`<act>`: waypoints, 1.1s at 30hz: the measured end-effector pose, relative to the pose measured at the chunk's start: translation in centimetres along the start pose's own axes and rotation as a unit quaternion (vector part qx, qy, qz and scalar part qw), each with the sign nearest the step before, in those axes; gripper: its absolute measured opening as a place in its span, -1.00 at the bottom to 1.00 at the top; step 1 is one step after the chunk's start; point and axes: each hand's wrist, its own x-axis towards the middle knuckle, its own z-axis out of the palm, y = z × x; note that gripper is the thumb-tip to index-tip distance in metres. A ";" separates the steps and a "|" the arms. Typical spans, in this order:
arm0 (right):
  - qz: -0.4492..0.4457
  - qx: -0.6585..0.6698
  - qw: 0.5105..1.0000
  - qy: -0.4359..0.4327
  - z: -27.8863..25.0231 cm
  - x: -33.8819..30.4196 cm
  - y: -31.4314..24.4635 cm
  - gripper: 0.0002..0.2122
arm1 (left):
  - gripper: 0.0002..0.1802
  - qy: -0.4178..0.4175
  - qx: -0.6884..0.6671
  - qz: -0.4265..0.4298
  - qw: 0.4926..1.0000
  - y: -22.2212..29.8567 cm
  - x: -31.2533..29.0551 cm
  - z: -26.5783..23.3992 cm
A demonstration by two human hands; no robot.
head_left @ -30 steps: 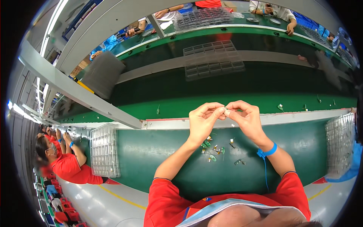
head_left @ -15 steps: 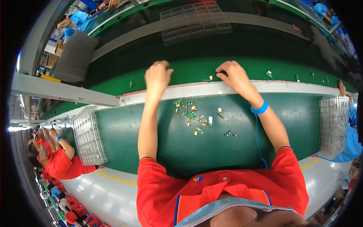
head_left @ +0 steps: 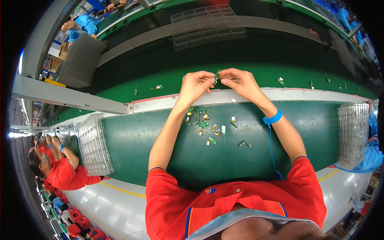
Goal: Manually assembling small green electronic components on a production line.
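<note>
Between my left grip (head_left: 195,87) and right grip (head_left: 242,83), both pinching it, the circuit board (head_left: 216,79) seems light, fragile, best edge-held.

We're on a factory floor, an electronics assembly line by the look of it. A long green belt (head_left: 260,60) runs past the bench (head_left: 140,148), where little circuit boards (head_left: 212,140) lie loose. Clear trays (head_left: 94,144) stand at both ends; a blue wrist strap (head_left: 273,117) trails its cord. Down the row are a worker (head_left: 66,175) in red, red stools (head_left: 82,218) and a yellow floor line (head_left: 122,189).
</note>
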 end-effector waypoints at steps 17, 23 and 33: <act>-0.335 -0.335 0.866 0.157 -0.1 -1.9 -4.3 -0.75 | -0.81 -0.003 -0.185 -0.001 0.983 1.8 -1.4 -0.2; -0.331 -0.352 0.862 0.154 0.1 -1.9 -4.8 -0.77 | -0.85 0.039 -0.140 0.019 0.989 1.5 -1.3 0.0; -0.224 -0.194 0.938 0.180 0.0 -2.6 -6.8 -0.92 | -0.84 0.081 -0.191 0.067 0.976 3.2 -2.6 1.4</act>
